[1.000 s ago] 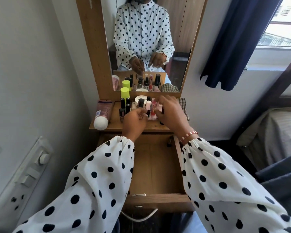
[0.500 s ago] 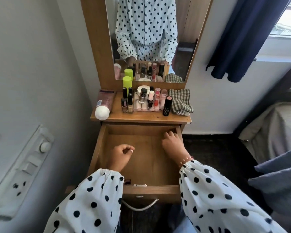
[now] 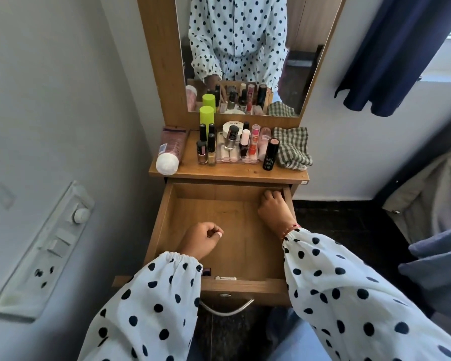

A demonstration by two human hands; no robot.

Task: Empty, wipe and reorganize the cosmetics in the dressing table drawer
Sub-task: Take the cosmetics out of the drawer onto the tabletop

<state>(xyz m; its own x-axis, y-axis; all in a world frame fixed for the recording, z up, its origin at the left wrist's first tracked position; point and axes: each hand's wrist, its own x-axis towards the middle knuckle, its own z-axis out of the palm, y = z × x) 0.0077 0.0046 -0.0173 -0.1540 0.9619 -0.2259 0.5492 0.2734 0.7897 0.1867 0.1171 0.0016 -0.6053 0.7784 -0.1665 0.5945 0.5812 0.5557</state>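
Head view, left to right: pink tube (image 3: 170, 149) lies on desk (image 3: 228, 173) at left edge; nail-polish bottles (image 3: 206, 148) upright beside it; clear tray of cosmetics (image 3: 238, 149) mid-desk; black lipstick tube (image 3: 270, 154) stands just right of tray; checked cloth (image 3: 292, 148) bunched at right end. Below, drawer (image 3: 219, 225) pulled out. Left hand (image 3: 201, 239) over drawer floor, fingers loosely curled, holding nothing. Right hand (image 3: 274, 208) reaches into back right corner, fingers curled; contents of grip cannot tell.

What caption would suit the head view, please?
Both hands reach into the open drawer; cosmetics wait on the tabletop.
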